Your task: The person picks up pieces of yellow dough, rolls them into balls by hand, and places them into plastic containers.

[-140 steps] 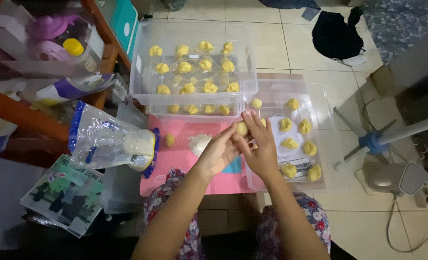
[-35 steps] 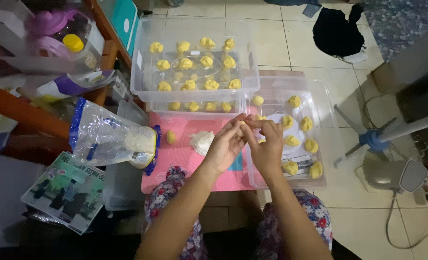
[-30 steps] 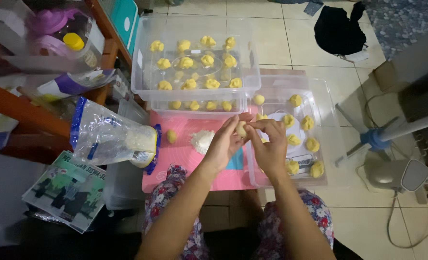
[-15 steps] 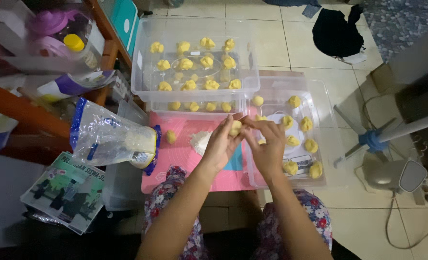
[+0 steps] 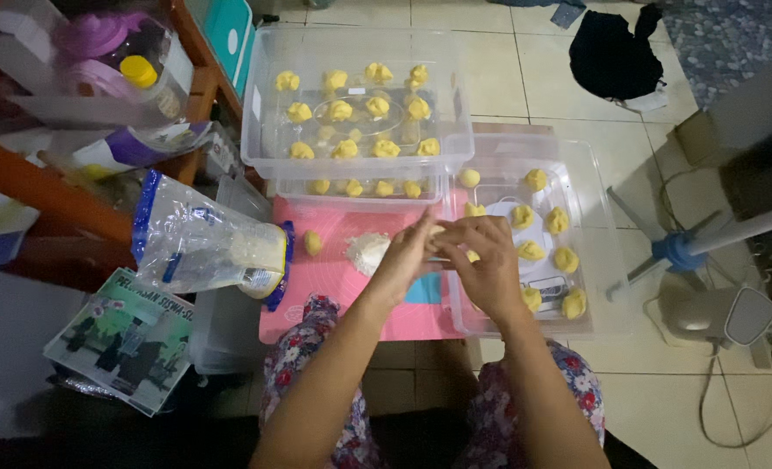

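Left hand (image 5: 406, 259) and right hand (image 5: 481, 260) pinch a dough piece (image 5: 438, 233); soft dough may tear or drop onto pink mat (image 5: 338, 300).

A small pale-yellow lump of soft dough (image 5: 438, 233) sits pinched between the fingertips of both hands, mostly hidden by them. It is held just above the pink mat, clear of the surface.

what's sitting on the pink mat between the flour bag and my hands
In the head view, between the flour bag and the left hand, the pink mat carries one loose yellow dough ball and a small flour heap.
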